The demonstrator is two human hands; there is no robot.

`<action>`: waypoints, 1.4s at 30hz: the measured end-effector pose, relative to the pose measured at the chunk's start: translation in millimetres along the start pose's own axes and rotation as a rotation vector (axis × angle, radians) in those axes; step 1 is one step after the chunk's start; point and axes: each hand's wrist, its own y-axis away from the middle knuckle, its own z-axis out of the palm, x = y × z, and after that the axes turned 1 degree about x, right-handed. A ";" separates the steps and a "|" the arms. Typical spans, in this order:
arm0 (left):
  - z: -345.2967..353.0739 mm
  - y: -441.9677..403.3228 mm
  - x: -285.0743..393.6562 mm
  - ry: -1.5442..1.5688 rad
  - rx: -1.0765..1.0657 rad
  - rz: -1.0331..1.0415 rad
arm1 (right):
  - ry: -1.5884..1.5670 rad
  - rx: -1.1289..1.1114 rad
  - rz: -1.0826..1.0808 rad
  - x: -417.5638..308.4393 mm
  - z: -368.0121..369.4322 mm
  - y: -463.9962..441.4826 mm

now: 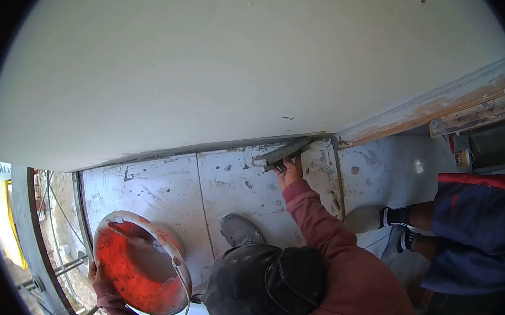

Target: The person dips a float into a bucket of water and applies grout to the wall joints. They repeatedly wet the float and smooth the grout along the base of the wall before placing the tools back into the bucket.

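My right hand (289, 173) is wrapped round the handle of a grey, mortar-smeared float (282, 154). The float lies against the foot of the pale wall (212, 67), where a dark strip of wet mortar (171, 152) runs along the joint with the floor. At lower left my left hand (97, 274) grips the side of a bucket (132, 284), orange-red inside and tilted, with its mouth facing me. Grey mix (154, 265) sits in it, and a smeared tool (129, 235), its kind unclear, rests inside. My left fingers are partly hidden by the bucket.
White floor tiles (163, 183) are spotted with mortar. My grey shoe (241, 230) and dark-clad knee (261, 290) are below the float. At right stands another person in dark shorts (475, 231). A wooden frame (431, 114) borders the wall; a metal frame (41, 248) edges the left.
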 end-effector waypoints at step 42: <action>-10.1 -12.6 -12.8 0.026 0.033 0.007 | 0.172 0.004 0.257 24.8 14.5 62.5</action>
